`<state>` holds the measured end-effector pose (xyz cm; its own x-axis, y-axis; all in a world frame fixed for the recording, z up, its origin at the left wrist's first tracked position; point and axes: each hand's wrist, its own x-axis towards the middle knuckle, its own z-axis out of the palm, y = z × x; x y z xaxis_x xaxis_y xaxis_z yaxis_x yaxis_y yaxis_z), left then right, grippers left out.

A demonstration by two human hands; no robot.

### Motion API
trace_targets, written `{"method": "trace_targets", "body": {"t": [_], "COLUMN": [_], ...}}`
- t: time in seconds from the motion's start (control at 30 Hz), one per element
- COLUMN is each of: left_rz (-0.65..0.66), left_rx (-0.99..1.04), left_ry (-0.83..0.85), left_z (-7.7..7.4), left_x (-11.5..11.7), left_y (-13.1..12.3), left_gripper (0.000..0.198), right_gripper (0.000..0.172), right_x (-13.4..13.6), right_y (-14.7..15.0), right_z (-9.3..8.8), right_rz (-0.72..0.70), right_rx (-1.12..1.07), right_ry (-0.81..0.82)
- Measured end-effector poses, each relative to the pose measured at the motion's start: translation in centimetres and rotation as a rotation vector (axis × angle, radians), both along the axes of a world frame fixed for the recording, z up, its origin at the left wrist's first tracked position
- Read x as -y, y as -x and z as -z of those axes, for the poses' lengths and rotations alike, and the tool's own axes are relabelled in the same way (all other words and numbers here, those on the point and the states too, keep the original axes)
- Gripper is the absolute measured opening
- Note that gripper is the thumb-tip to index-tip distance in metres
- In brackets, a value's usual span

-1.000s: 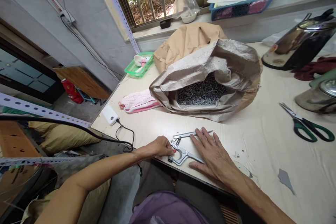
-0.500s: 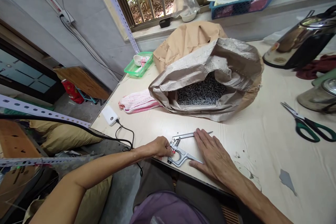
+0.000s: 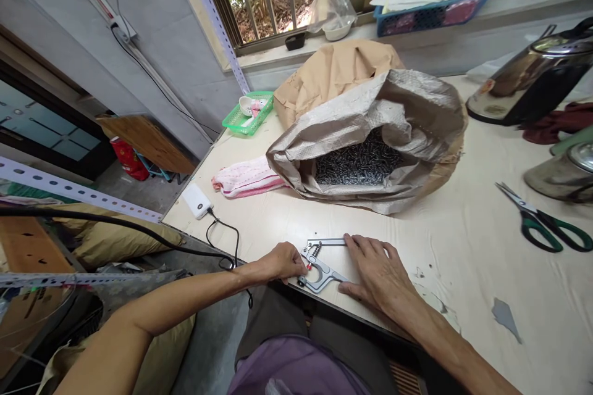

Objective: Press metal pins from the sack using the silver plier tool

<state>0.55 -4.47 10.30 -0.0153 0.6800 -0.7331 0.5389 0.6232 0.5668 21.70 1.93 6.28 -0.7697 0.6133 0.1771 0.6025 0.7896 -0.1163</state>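
Note:
Grey metal hand pliers (image 3: pixel 327 276) with a C-shaped jaw, a coil spring and a small red part lie at the table's front edge. My right hand (image 3: pixel 377 271) spans both handles, fingers bent over the upper one and thumb against the lower one; the handle ends are hidden under it. At the jaw side, my left hand (image 3: pixel 285 261) is closed in a pinch beside the red part. Whatever its fingertips hold is too small or hidden to name. Beyond the hands, an open woven sack (image 3: pixel 333 197) holds many small dark metal pieces (image 3: pixel 356 160).
A pink-and-white towel (image 3: pixel 250 179), a white power bank (image 3: pixel 197 200) with a black cable, and a green basket (image 3: pixel 250 126) are to the left. Green-handled scissors (image 3: pixel 542 219), a kettle (image 3: pixel 523 80) and a metal pot (image 3: pixel 563 170) stand or lie right.
My right fingers have curled from lying nearly flat to bending over the upper handle, whose tip no longer shows. The upper handle sits at a flatter angle. My left hand stays at the jaw.

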Motion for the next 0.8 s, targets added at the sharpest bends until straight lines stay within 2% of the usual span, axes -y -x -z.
{"method": "trace_targets", "body": {"t": [0.27, 0.43, 0.57, 0.63, 0.73, 0.8], "left_rz": [0.041, 0.085, 0.116, 0.144, 0.277, 0.462], "left_rx": [0.012, 0.0, -0.052, -0.167, -0.337, -0.352], "left_ry": [-0.047, -0.052, -0.06, -0.218, -0.614, -0.794], "left_z": [0.9, 1.7, 1.5, 1.1, 0.7, 0.8], "left_x": [0.2, 0.2, 1.0, 1.5, 1.7, 1.2], "left_y": [0.5, 0.8, 0.9, 0.9, 0.4, -0.3], "left_gripper": [0.015, 0.024, 0.026, 0.028, 0.03, 0.056], "right_gripper": [0.069, 0.061, 0.058, 0.059, 0.058, 0.057], "right_x": [0.0, 0.0, 0.2, 0.4, 0.6, 0.9], "right_y": [0.1, 0.0, 0.1, 0.2, 0.3, 0.4], "right_z": [0.0, 0.1, 0.2, 0.2, 0.0, 0.0], "right_rz": [0.006, -0.026, -0.026, -0.022, -0.022, -0.024], "right_rx": [0.008, -0.014, -0.019, -0.023, -0.031, -0.029], "right_ry": [-0.022, -0.009, 0.011, 0.038, 0.069, 0.083]}}
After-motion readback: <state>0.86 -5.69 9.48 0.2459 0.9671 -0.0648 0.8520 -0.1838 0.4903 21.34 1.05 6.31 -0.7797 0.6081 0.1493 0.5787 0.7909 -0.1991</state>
